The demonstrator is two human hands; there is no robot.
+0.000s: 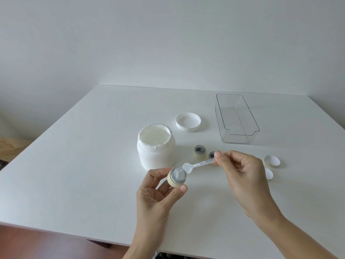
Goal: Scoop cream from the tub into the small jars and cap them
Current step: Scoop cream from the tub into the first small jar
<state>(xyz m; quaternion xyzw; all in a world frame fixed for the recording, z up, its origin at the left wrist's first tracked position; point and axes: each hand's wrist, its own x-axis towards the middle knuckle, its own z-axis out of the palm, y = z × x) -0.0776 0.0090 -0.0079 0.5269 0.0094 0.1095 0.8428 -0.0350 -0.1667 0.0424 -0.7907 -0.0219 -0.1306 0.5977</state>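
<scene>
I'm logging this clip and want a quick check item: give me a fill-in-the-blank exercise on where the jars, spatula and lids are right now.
1. The left hand holds a small jar that already has ____ in it.
2. The right hand pinches a clear spatula by its ____.
3. The tub stands open; its lid lies between it and the clear ____.
4. The number of small jars standing on the table is ____.

Missing words: cream; handle; tray; two
</scene>
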